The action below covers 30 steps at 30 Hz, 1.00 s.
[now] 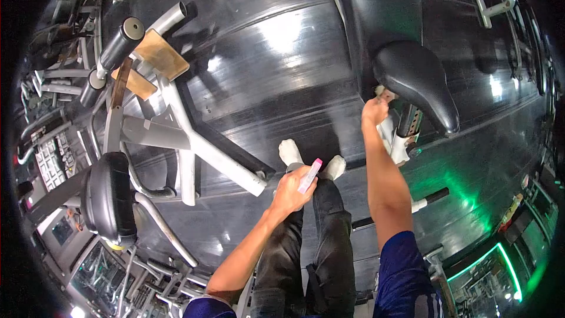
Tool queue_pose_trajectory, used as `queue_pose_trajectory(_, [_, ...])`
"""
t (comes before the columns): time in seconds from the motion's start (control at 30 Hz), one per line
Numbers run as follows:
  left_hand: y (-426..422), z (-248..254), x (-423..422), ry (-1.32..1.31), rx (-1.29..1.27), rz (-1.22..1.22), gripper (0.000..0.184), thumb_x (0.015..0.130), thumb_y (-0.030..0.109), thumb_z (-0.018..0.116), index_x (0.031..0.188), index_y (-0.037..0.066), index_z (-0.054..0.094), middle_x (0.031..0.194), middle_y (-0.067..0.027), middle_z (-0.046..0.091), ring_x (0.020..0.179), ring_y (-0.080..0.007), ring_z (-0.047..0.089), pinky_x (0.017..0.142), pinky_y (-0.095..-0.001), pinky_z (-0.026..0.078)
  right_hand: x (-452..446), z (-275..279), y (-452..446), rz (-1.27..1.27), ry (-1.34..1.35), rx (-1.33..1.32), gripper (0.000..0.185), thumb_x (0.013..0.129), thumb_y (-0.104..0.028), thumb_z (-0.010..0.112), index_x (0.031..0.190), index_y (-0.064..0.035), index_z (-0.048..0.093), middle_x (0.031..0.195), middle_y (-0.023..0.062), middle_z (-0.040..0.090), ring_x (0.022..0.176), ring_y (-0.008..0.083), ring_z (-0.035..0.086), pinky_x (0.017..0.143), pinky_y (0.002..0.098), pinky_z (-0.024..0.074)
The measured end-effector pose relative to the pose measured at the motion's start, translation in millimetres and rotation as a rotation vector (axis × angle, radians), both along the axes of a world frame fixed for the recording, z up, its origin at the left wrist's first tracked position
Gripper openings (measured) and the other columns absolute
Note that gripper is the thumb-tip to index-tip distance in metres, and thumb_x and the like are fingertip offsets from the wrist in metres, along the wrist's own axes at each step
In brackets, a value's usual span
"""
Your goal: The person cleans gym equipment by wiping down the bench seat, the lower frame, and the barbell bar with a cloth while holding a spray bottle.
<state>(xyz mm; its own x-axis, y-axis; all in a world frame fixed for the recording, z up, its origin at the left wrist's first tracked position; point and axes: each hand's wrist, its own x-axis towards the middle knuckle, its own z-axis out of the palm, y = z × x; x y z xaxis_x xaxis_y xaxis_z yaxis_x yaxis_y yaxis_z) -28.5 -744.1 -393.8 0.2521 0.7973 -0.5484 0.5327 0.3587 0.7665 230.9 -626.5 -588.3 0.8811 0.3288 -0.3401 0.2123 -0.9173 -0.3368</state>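
My left hand is closed around a slim white bottle with a pink top, held tilted above my legs. My right hand reaches forward to the black saddle-shaped seat. Its fingers are closed on a small, pale, crumpled cloth at the seat's left edge. Below this seat is a post with holes on a white metal frame. Behind the seat stretches a long black padded bench.
A white-framed machine with black rollers and a black pad stands to the left. A black-gripped bar lies low at right. My socked feet are on the dark, shiny floor.
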Motion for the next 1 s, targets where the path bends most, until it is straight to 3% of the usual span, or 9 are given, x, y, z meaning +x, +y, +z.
queue_pose_trajectory(0.17, [9.8, 13.4, 6.7, -0.002, -0.011, -0.025, 0.024, 0.086, 0.010, 0.066, 0.108, 0.002, 0.064, 0.090, -0.0169, 0.069, 0.083, -0.0291, 0.070, 0.076, -0.0366, 0.054, 19.8, -8.3, -52.9, 0.494, 0.139, 0.490, 0.048, 0.084, 0.001, 0.052, 0.130, -0.0078, 0.062, 0.128, 0.0155, 0.064, 0.117, 0.0306, 0.061, 0.100, 0.0366, 0.0450])
queue_pose_trajectory(0.27, [9.1, 12.3, 10.2, -0.019, 0.004, -0.027, 0.024, 0.086, 0.011, 0.066, 0.108, 0.003, 0.064, 0.090, -0.0165, 0.069, 0.083, -0.0297, 0.070, 0.075, -0.0367, 0.054, 51.9, -22.0, -54.1, -0.256, 0.585, 0.598, 0.034, 0.089, -0.006, 0.054, 0.121, -0.0002, 0.064, 0.115, 0.0105, 0.068, 0.105, 0.0227, 0.064, 0.096, 0.0307, 0.0476])
queue_pose_trajectory(0.4, [7.8, 14.0, 14.7, -0.014, 0.020, -0.048, 0.021, 0.086, 0.010, 0.066, 0.105, 0.003, 0.063, 0.090, -0.0157, 0.069, 0.083, -0.0316, 0.070, 0.074, -0.0376, 0.054, 36.7, -10.7, -15.2, -0.681, 0.529, 0.706, 0.036, 0.087, -0.014, 0.056, 0.119, 0.0022, 0.065, 0.113, 0.0145, 0.069, 0.102, 0.0275, 0.067, 0.088, 0.0359, 0.0513])
queue_pose_trajectory(0.5, [7.7, 26.4, 17.7, -0.033, 0.037, -0.041, 0.019, 0.085, 0.010, 0.066, 0.103, 0.003, 0.063, 0.090, -0.0151, 0.069, 0.084, -0.0331, 0.070, 0.074, -0.0382, 0.054, 7.3, -18.6, 1.3, -0.190, 0.184, 0.398, 0.039, 0.086, -0.014, 0.054, 0.120, 0.0006, 0.065, 0.117, 0.0170, 0.069, 0.103, 0.0314, 0.067, 0.090, 0.0393, 0.0503])
queue_pose_trajectory(0.67, [7.1, 48.4, 19.1, -0.044, 0.123, 0.006, 0.016, 0.086, 0.008, 0.065, 0.100, 0.003, 0.064, 0.083, -0.0129, 0.067, 0.074, -0.0257, 0.068, 0.070, -0.0353, 0.053, -11.6, 3.0, -27.3, 0.072, 0.643, 0.634, 0.040, 0.084, -0.014, 0.056, 0.123, -0.0108, 0.066, 0.110, 0.0054, 0.070, 0.093, 0.0210, 0.068, 0.079, 0.0327, 0.0521])
queue_pose_trajectory(0.8, [8.2, 88.6, 25.7, -0.077, 0.139, 0.063, 0.016, 0.085, 0.010, 0.066, 0.099, 0.002, 0.064, 0.080, -0.0155, 0.066, 0.072, -0.0300, 0.067, 0.067, -0.0381, 0.052, -3.1, 59.5, -83.4, 0.174, 0.962, 0.531, 0.023, 0.086, -0.020, 0.059, 0.108, -0.0157, 0.066, 0.086, -0.0026, 0.061, 0.076, 0.0146, 0.059, 0.062, 0.0246, 0.0471])
queue_pose_trajectory(0.87, [6.8, 116.2, 28.5, -0.082, 0.127, 0.088, 0.016, 0.085, 0.011, 0.066, 0.098, 0.001, 0.064, 0.080, -0.0157, 0.066, 0.070, -0.0306, 0.067, 0.066, -0.0390, 0.052, -7.4, 95.1, -113.5, 0.007, 1.105, 0.624, 0.026, 0.085, -0.022, 0.061, 0.111, -0.0184, 0.063, 0.091, -0.0008, 0.061, 0.084, 0.0172, 0.060, 0.072, 0.0295, 0.0477])
queue_pose_trajectory(0.9, [10.3, 142.1, 31.5, -0.048, -0.038, 0.118, 0.015, 0.085, 0.010, 0.066, 0.097, 0.001, 0.064, 0.080, -0.0146, 0.067, 0.071, -0.0295, 0.067, 0.067, -0.0379, 0.053, -9.2, 138.2, -115.0, -0.463, 1.375, 0.486, 0.032, 0.084, -0.023, 0.063, 0.115, -0.0189, 0.061, 0.098, 0.0009, 0.064, 0.090, 0.0187, 0.061, 0.079, 0.0327, 0.0484])
queue_pose_trajectory(1.0, [-8.2, 163.5, 34.6, -0.125, 0.367, 0.127, 0.013, 0.087, 0.009, 0.067, 0.097, 0.001, 0.065, 0.075, -0.0082, 0.066, 0.060, -0.0143, 0.062, 0.059, -0.0303, 0.050, 0.8, 238.5, -138.0, -0.523, 1.544, 0.538, 0.041, 0.085, -0.023, 0.061, 0.124, -0.0119, 0.057, 0.118, 0.0046, 0.064, 0.112, 0.0237, 0.059, 0.098, 0.0410, 0.0448])
